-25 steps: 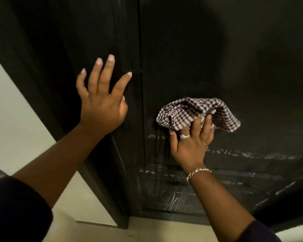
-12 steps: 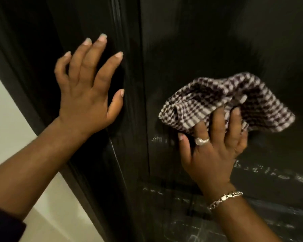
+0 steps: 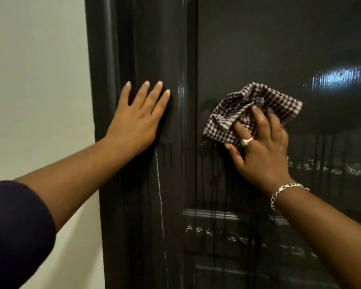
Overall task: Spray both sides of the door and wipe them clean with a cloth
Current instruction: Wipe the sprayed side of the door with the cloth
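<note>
**Two hands on the door**

No writing shows anywhere. Your left hand (image 3: 138,119) lies flat, fingers straight, on the glossy dark door (image 3: 258,49), left of the cloth (image 3: 283,105). Your right hand (image 3: 261,147) clutches that crumpled checked cloth against the wet, streaked panel.

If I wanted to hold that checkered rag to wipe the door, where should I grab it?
Probably the bunched lower middle of the brown-and-white checkered cloth, coming from below as the right hand does, fingers spread over it. It lies crumpled against the dark glossy door, so a flat palm keeps it pressed.
</note>
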